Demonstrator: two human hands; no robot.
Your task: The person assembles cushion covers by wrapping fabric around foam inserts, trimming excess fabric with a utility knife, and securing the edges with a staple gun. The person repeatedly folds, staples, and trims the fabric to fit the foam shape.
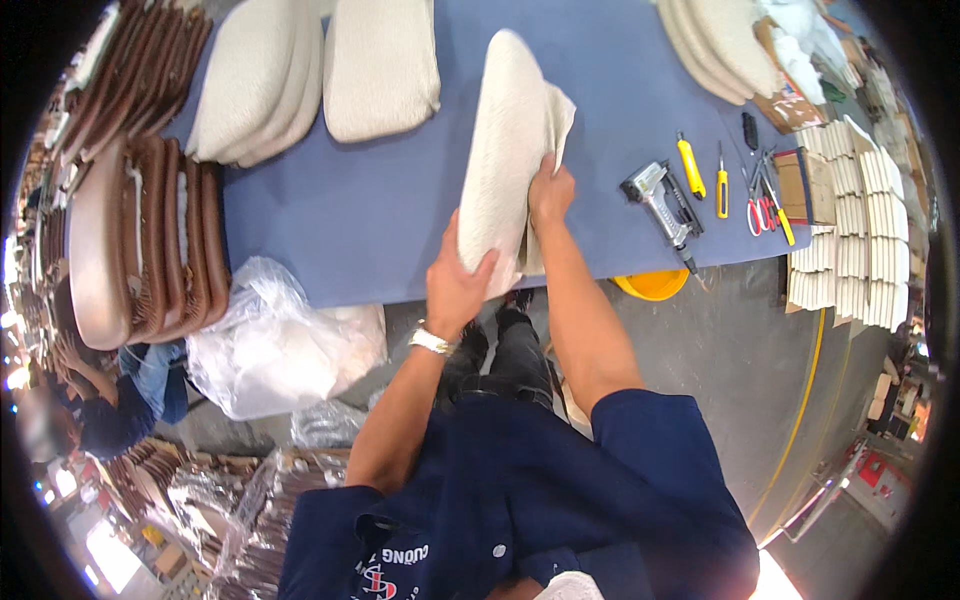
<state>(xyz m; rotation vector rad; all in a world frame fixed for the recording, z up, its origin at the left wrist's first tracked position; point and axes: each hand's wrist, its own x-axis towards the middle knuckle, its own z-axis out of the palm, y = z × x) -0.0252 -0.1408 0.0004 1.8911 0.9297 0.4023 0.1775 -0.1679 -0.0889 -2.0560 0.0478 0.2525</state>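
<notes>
A cream fabric-covered cushion pad (pixel 497 165) stands on edge above the front of the blue-grey table, its fabric flap loose along the right side. My left hand (pixel 460 278) grips its lower left edge, thumb over the near face. On the other side my right hand (pixel 550 195) has its fingers closed round the loose fabric edge. To the right lie a pneumatic staple gun (pixel 665 205), a yellow utility knife (pixel 690 167), a yellow screwdriver (pixel 721 185) and red-handled scissors (pixel 757 215).
Cream pads (pixel 260 80) are stacked at the far left, another pad (pixel 380 70) beside them. Brown upholstered pads (pixel 150 240) stand at the left edge. A plastic bag (pixel 260 345) sits below. A yellow bucket (pixel 652 285) is under the table. At left, another person (pixel 110 400) sits.
</notes>
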